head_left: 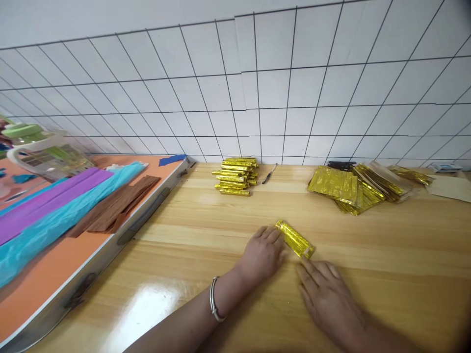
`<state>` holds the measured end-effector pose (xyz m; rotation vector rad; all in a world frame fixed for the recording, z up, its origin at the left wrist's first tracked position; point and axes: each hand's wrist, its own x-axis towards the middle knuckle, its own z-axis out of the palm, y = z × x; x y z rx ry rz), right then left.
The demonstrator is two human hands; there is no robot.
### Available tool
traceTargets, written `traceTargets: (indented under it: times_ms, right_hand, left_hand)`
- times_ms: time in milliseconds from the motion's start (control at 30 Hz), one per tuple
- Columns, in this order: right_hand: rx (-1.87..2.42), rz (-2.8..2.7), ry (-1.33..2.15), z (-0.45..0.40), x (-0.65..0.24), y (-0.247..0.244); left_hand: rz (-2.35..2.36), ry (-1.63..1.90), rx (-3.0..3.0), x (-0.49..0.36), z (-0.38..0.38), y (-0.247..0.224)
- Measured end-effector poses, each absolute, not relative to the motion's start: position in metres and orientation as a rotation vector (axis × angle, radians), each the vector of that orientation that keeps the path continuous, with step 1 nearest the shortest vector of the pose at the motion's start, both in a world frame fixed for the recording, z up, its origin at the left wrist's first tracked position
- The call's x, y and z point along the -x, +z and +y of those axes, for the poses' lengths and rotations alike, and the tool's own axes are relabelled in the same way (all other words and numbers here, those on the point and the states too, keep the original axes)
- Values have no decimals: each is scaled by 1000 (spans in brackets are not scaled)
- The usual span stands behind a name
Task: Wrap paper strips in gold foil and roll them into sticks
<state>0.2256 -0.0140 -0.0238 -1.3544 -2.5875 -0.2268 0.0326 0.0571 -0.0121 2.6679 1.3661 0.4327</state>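
A folded piece of gold foil paper (295, 239) lies slantwise on the wooden table, with a pale patch showing at its near end. My left hand (263, 252), wearing a silver bangle on the wrist, has its fingers bent and pressed together at the paper's left edge, thumb tucked underneath. My right hand (327, 291) rests low on the table with its fingers stretched out, fingertips touching the near right end of the paper. A stack of narrow folded gold foil strips (237, 176) sits farther back, against the wall side.
Flat gold foil sheets (333, 185) are heaped at the back right, near a tan paper piece (451, 188). A pen (270, 173) lies by the strip stack. On the left, an orange board with a raised edge (121, 240) carries purple, turquoise and brown crepe paper (121, 203) and a green-lidded bottle (24, 130).
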Motion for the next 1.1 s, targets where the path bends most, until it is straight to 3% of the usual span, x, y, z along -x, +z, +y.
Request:
traceTargets:
  times_ms: [233,600,1100]
  right_hand:
    - [1051,-2572,336,5,-202,2]
    - [1181,-2350,428,139,-256,-19]
    - [1303,-2450,426,95,-263,-20]
  left_hand:
    - [1063,537,-2576,-25,95,-16]
    - [608,430,-2486,-35,145,-6]
    - [832,216,-2920,-39,122,7]
